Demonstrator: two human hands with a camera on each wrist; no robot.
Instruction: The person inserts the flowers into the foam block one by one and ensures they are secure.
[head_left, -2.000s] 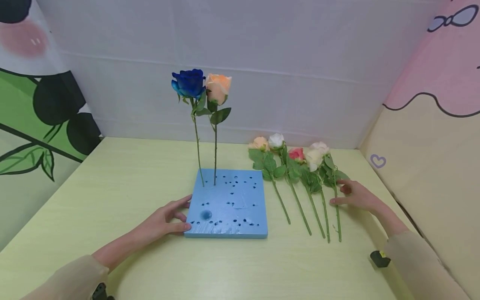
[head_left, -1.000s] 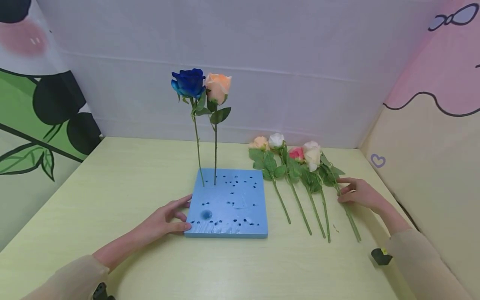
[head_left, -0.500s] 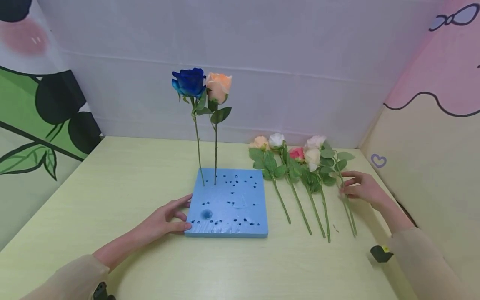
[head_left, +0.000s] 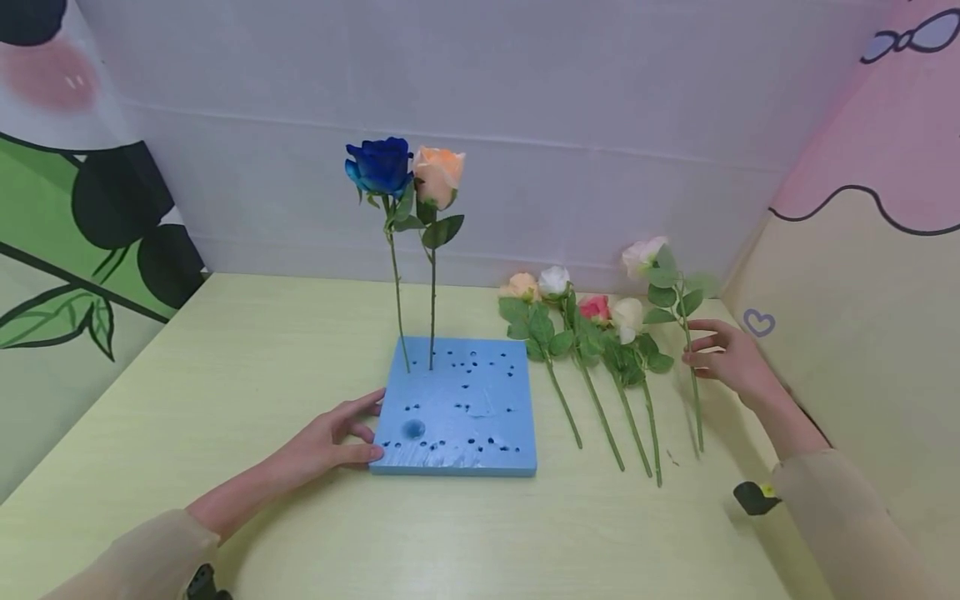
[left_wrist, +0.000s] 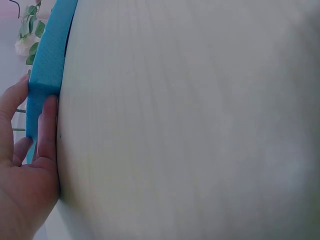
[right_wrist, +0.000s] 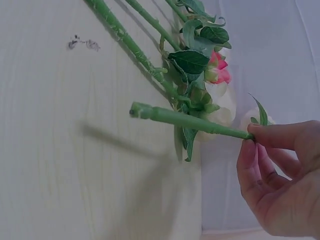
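My right hand (head_left: 723, 358) pinches a pale pink rose (head_left: 643, 257) by its green stem between thumb and fingertips. That rose is lifted and upright, its bloom toward the back wall; in the right wrist view its cut stem end (right_wrist: 142, 111) points away from the hand over the table. My left hand (head_left: 337, 435) holds the left edge of a blue foam block (head_left: 487, 425), its thumb at the near corner. Small holes dot the block's top. A blue rose (head_left: 378, 167) and a peach rose (head_left: 438, 177) stand in its far left part.
On the table right of the block lie a peach rose (head_left: 521, 286), a white rose (head_left: 554, 281), a red-pink rose (head_left: 595, 308) and a cream rose (head_left: 627, 317), stems toward me. Pale cloth (head_left: 285, 200) hangs behind; a printed panel (head_left: 855, 350) borders the right side.
My right hand has taken the pale pink rose by the stem, shifted it right and raised it off the table. The left hand and block have stayed in place.
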